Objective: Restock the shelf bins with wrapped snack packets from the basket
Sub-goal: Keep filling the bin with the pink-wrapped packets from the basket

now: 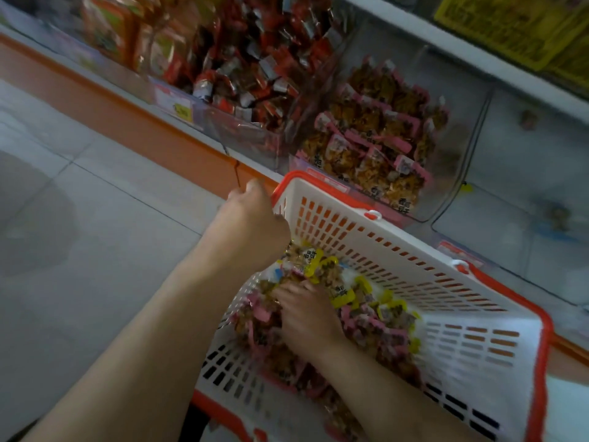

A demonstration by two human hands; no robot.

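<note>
While a heap of wrapped snack packets (366, 317), some edged in pink and some in yellow, is seen lying in the white mesh basket (446, 282) with its red rim, the restocking is judged to be well under way but not finished. The basket is tilted against the front of the shelf, just below the bins. The right hand (306, 317) is buried among the packets, its fingers curled down into the pile; a grip on a bunch of them is suggested, though exactly what is held cannot be made out. The left hand (251, 215) is placed at the basket's near corner, its fingers curled over the rim, so that the basket appears to be steadied.

Just beyond the basket, a clear bin (452, 173) is shown already holding a good pile of pink-edged packets (376, 138) of the same look as those in the basket; room is left toward its top. To its right, another clear bin (526, 193) is seen almost bare, with only a few stray packets in it, and this is taken to be where the yellow-edged ones may go. To the left, a bin of red-wrapped snacks (255, 59) is heaped high. An orange shelf edge (127, 122) runs along the front, above a pale tiled floor (79, 250).

Much stock is still to be moved.
</note>
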